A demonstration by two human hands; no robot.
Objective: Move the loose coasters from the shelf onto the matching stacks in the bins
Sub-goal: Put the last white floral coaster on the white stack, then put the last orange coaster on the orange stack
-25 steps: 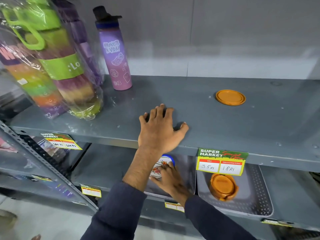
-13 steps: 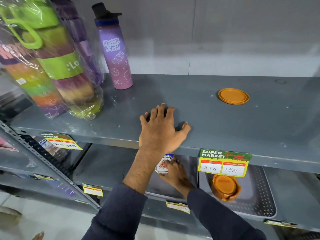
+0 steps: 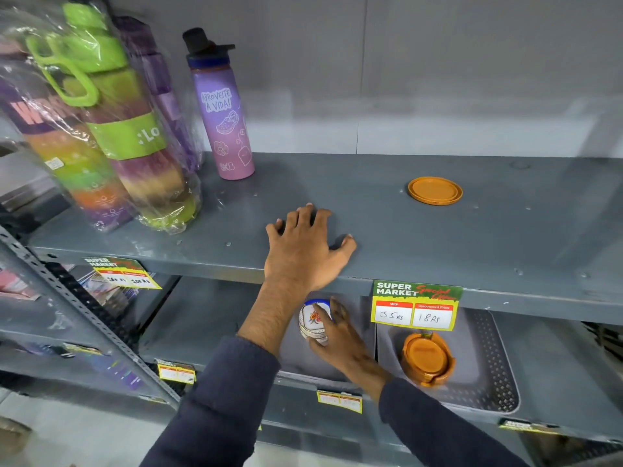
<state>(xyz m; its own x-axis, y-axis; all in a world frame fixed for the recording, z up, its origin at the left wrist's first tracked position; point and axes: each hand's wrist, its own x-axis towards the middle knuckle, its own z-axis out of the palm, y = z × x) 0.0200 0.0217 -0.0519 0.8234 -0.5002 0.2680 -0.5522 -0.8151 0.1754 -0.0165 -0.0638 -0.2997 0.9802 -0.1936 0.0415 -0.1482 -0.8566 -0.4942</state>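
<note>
While my left hand (image 3: 303, 251) lies flat, fingers spread and empty, on the front edge of the grey shelf (image 3: 438, 237), my right hand (image 3: 337, 335) reaches beneath it, fingers closed around a white patterned coaster stack (image 3: 312, 323) in the left bin (image 3: 293, 365). One loose orange coaster (image 3: 435, 191) lies on the shelf, well to the right of my left hand. An orange stack (image 3: 427, 358) sits in the perforated right bin (image 3: 499, 382). A purple bottle (image 3: 222, 112) stands toward the back, beside wrapped bottles (image 3: 111, 129). A price tag (image 3: 416, 306) hangs from the shelf lip.
</note>
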